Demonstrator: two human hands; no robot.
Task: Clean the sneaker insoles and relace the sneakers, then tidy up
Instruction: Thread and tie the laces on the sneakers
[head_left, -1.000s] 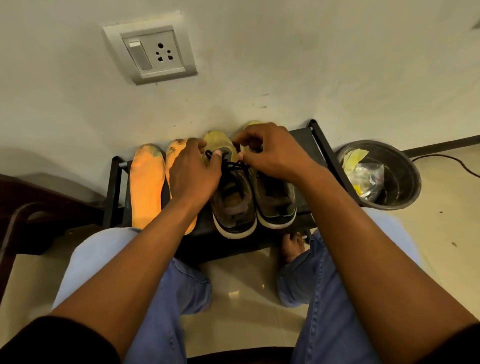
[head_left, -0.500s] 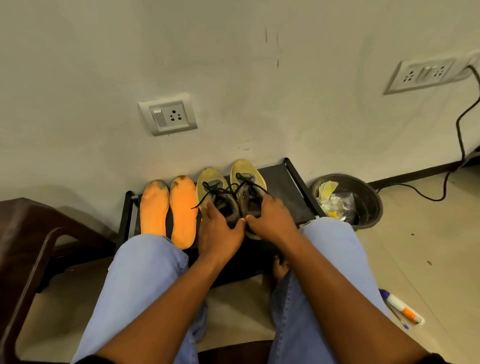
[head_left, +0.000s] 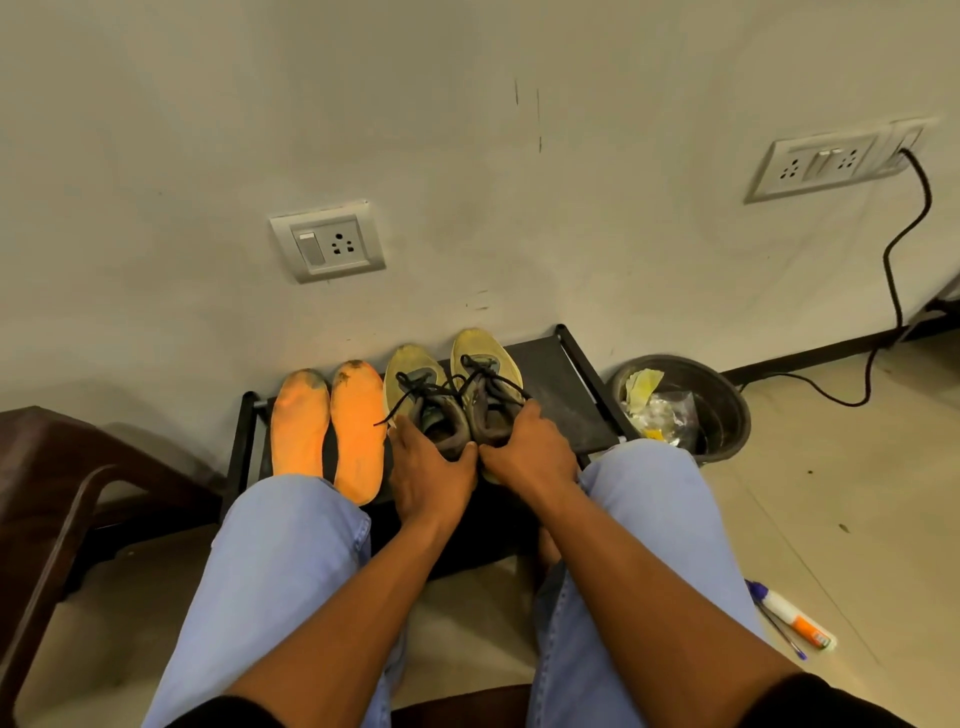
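The two sneakers (head_left: 457, 400) are sitting side by side on the black rack (head_left: 558, 395), heels under both hands. The left hand (head_left: 428, 475) is gripping one heel, the right hand (head_left: 530, 454) the other. Sliding them evenly is keeping the loose laces (head_left: 415, 387) untangled. The orange insoles (head_left: 327, 426) are lying just left of the left hand.

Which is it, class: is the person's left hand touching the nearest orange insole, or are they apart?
Apart. The head view shows a dark strip of rack between the left hand and the orange insole.
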